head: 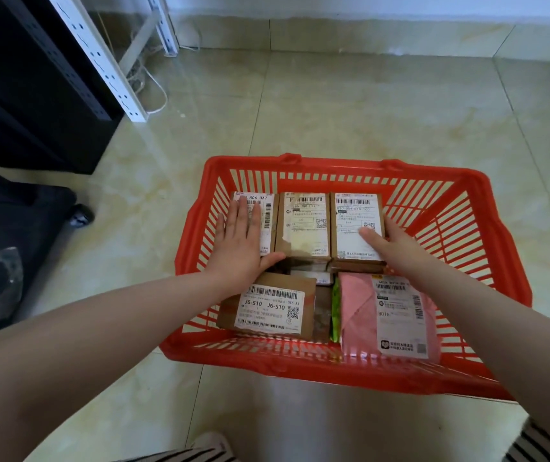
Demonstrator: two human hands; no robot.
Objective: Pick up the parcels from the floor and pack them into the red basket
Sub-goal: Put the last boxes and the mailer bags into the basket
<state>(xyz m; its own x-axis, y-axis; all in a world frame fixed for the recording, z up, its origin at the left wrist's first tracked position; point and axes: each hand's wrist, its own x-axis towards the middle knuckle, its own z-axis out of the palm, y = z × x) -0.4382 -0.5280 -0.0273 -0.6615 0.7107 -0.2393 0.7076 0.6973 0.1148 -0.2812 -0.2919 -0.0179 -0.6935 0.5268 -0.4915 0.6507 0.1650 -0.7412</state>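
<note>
The parcels are already sitting inside the red basket (343,371), and the floor (333,111) around it is showing no loose parcel, so I am guessing the packing is almost done and the person is now tidying the row; the left hand (240,241) is lying flat with its fingers straight and close together, pressing on the brown box marked R06 (268,221) at about 10 o'clock inside the basket; the right hand (388,243) is lying on the brown box at 1 o'clock (355,216), its fingers looking stretched out rather than pinching, though some of them are hiding behind the box edge; a third brown box (305,225) is sitting between those two, touching both.

Nearer to the person, a box marked J6-S10 (268,306) is lying at 7 o'clock and a pink bag parcel (360,315) at 5 o'clock, with a thin green thing (335,310) squeezed between them.

The next move is probably asking for a soft push to make the boxes sit snug, then a look around for any parcel left out.

Outside the basket, a dark cabinet (33,95) and a white shelf post (100,58) are standing at 10 o'clock, with white cables (153,88) behind; a black thing on wheels (16,245) is sitting at 9 o'clock; nothing is getting in the way of the hands.
</note>
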